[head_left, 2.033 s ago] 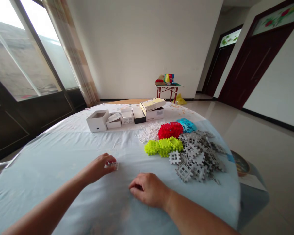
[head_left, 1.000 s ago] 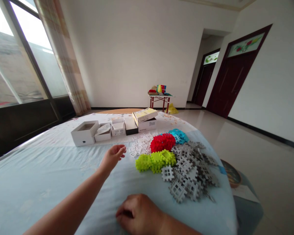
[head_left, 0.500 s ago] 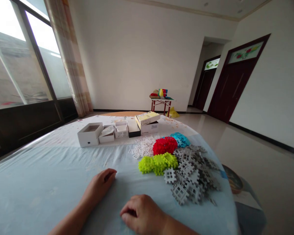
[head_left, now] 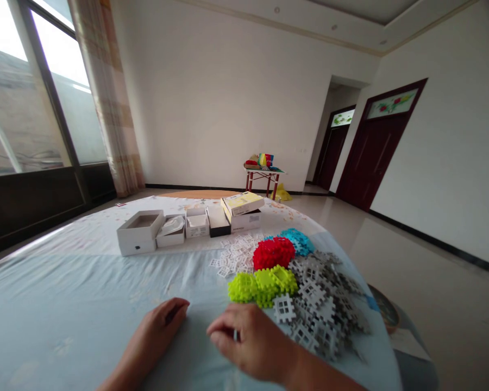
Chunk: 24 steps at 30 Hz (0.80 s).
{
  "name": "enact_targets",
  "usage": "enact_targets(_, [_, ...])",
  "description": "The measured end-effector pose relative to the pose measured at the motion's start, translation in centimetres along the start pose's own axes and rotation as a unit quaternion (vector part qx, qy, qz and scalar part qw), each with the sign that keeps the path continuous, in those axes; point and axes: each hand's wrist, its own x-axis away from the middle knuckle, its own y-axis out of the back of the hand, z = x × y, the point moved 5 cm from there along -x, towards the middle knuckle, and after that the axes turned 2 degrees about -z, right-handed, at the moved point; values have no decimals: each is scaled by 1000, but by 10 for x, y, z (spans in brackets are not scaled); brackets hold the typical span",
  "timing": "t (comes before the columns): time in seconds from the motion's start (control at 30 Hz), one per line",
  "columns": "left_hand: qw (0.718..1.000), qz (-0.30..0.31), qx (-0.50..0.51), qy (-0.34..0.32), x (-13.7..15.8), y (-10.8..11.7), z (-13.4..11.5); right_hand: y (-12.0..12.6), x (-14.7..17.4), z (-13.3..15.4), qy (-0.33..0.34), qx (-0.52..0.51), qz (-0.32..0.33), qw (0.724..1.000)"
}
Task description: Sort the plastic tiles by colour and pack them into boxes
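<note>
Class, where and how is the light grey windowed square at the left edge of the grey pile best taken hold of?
Probably best to pinch the windowed square by its toothed left edge, the right hand coming from the left: that edge faces the tablecloth, while other grey pieces crowd its right side.

The cloth-covered table [head_left: 65, 304] bears boxes [head_left: 137, 241] at twelve o'clock, white and coloured pieces [head_left: 274, 253] at two, and grey pieces [head_left: 324, 304] at three.
</note>
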Motion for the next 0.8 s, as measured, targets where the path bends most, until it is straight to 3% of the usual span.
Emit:
enact_targets(0.1, [1000,11,4,9,0,-1,1,49,-45,-21,-9,86,-32,996])
enact_targets(0.2, [1000,20,9,19,-1,-3,5,81,-95,-75,-116,227,-20,967])
enact_targets(0.27, [999,24,15,21,-1,-5,7,92,-124,-111,-157,262,-10,952])
enact_targets(0.5, [999,24,15,28,-1,-11,13,77,-193,-204,-258,336,58,904])
enact_targets(0.8, [1000,2,13,28,2,-14,15,69,-221,-249,-287,375,34,881])
